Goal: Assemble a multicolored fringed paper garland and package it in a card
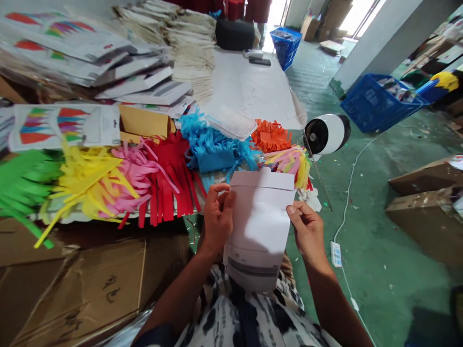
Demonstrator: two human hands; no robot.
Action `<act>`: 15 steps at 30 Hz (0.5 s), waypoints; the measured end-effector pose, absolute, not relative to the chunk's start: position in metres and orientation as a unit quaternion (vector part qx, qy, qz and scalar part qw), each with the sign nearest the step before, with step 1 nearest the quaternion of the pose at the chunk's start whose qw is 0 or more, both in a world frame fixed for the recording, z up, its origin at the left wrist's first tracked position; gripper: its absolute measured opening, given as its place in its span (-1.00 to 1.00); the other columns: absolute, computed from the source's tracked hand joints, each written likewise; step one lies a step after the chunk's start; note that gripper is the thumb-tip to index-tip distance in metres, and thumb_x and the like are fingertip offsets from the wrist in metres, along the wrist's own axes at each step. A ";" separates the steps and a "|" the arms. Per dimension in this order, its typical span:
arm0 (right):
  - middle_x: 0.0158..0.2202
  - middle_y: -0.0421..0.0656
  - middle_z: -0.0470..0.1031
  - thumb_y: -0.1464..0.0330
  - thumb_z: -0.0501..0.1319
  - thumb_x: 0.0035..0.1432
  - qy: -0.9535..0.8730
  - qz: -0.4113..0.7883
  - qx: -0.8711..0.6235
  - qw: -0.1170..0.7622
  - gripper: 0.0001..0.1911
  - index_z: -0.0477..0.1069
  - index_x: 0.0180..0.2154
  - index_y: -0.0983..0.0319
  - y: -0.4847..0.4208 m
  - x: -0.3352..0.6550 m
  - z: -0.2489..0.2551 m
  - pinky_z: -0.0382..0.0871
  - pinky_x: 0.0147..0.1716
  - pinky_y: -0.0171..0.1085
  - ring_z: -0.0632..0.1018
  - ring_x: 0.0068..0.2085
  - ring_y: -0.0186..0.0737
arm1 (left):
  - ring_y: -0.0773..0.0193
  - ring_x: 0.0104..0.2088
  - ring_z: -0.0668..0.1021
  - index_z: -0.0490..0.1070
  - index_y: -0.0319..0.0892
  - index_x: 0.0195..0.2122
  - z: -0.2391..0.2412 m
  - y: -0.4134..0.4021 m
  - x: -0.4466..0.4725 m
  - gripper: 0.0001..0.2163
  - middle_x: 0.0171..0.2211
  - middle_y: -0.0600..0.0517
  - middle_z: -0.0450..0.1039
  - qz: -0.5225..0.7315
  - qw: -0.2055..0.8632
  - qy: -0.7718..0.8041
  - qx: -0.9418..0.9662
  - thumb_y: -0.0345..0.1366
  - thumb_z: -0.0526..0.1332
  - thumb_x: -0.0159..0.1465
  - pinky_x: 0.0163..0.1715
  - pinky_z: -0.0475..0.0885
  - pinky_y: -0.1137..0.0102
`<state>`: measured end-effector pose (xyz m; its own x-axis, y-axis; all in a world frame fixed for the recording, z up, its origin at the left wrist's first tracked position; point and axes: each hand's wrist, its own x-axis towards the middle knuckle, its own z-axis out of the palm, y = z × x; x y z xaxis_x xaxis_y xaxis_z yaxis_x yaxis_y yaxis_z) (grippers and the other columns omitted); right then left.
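Observation:
A white printed paper sleeve (258,221) with a folded flap at its far end is held up above my lap. My left hand (219,219) pinches its left edge near the flap, thumb on top. At the upper right edge, my right hand (307,231) grips it between thumb and bent fingers. Just beyond the sleeve lie bundles of cut paper fringe: blue (217,152), orange (271,136) and a mixed-colour one (289,164). Further left along the table edge are red (168,178), pink (133,173), yellow (85,180) and green (29,180) fringes.
Printed white packages (68,48) are piled at the back left, beside stacks of pale paper (190,48). A white fan (327,134) stands right of the table. Blue baskets (376,103), cardboard boxes (427,217) and a power strip (335,254) with its cord occupy the green floor.

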<state>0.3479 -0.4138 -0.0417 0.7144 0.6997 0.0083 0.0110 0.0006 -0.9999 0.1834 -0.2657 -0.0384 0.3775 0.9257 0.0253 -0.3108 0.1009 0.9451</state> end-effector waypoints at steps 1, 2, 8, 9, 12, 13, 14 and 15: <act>-0.33 -0.20 0.59 0.09 0.39 0.26 -0.278 0.282 -0.652 0.646 -0.72 0.61 -0.22 0.17 -0.416 0.348 -0.041 0.42 -0.29 -0.28 0.51 -0.34 -0.24 | 0.42 -0.57 0.39 0.43 -0.07 -0.11 -0.040 -0.266 0.182 -0.66 -0.45 0.12 0.50 0.459 0.667 0.317 0.493 0.03 0.41 0.31 -0.59 0.27 0.56; -0.34 -0.20 0.59 0.09 0.39 0.26 -0.286 0.290 -0.653 0.638 -0.72 0.61 -0.22 0.18 -0.417 0.348 -0.041 0.42 -0.29 -0.28 0.52 -0.34 -0.24 | 0.42 -0.57 0.39 0.43 -0.07 -0.10 -0.042 -0.267 0.181 -0.66 -0.45 0.12 0.50 0.458 0.662 0.318 0.501 0.03 0.41 0.32 -0.59 0.27 0.56; -0.52 -0.30 0.37 0.14 0.39 0.28 -0.296 0.137 -0.716 0.617 -0.69 0.53 -0.40 0.21 -0.420 0.334 -0.048 0.21 -0.45 -0.33 0.31 -0.47 -0.35 | 0.40 -0.54 0.42 0.45 -0.08 -0.08 -0.053 -0.271 0.177 -0.70 -0.43 0.09 0.51 0.463 0.622 0.315 0.547 0.01 0.37 0.36 -0.57 0.25 0.54; -0.52 -0.30 0.37 0.15 0.38 0.29 -0.300 0.121 -0.721 0.613 -0.70 0.53 -0.39 0.21 -0.419 0.333 -0.050 0.21 -0.44 -0.33 0.31 -0.47 -0.35 | 0.39 -0.52 0.44 0.45 -0.09 -0.08 -0.055 -0.271 0.177 -0.70 -0.42 0.09 0.52 0.468 0.611 0.317 0.555 0.00 0.36 0.37 -0.55 0.26 0.54; -0.50 -0.28 0.39 0.12 0.34 0.33 -0.311 0.144 -0.718 0.605 -0.68 0.53 -0.38 0.21 -0.418 0.331 -0.051 0.25 -0.43 -0.32 0.33 -0.46 -0.33 | 0.34 -0.42 0.53 0.48 -0.10 -0.09 -0.059 -0.271 0.174 -0.71 -0.37 0.07 0.53 0.492 0.573 0.330 0.567 -0.02 0.38 0.36 -0.44 0.35 0.51; -0.49 -0.28 0.41 0.11 0.32 0.34 -0.317 0.173 -0.711 0.604 -0.67 0.53 -0.37 0.21 -0.418 0.332 -0.050 0.27 -0.43 -0.33 0.34 -0.45 -0.33 | 0.33 -0.39 0.55 0.48 -0.11 -0.10 -0.060 -0.271 0.174 -0.71 -0.35 0.06 0.54 0.503 0.559 0.336 0.568 -0.02 0.39 0.35 -0.40 0.37 0.49; -0.47 -0.27 0.43 0.10 0.31 0.34 -0.323 0.208 -0.699 0.603 -0.67 0.54 -0.35 0.20 -0.418 0.333 -0.049 0.30 -0.41 -0.33 0.37 -0.44 -0.32 | 0.32 -0.37 0.56 0.49 -0.12 -0.11 -0.061 -0.270 0.173 -0.71 -0.33 0.05 0.54 0.512 0.548 0.342 0.567 -0.01 0.39 0.35 -0.37 0.39 0.48; -0.44 -0.26 0.48 0.09 0.32 0.34 -0.330 0.245 -0.684 0.603 -0.69 0.56 -0.31 0.20 -0.419 0.335 -0.048 0.35 -0.37 -0.32 0.41 -0.41 -0.31 | 0.32 -0.36 0.56 0.50 -0.12 -0.12 -0.061 -0.270 0.172 -0.70 -0.32 0.04 0.54 0.517 0.541 0.347 0.565 -0.01 0.39 0.34 -0.37 0.39 0.47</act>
<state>0.3346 -0.4188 -0.0480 0.6617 0.7471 0.0630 0.1568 -0.0557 -0.9861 0.1720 -0.2698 -0.0611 0.2242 0.9520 0.2084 -0.1671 -0.1731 0.9706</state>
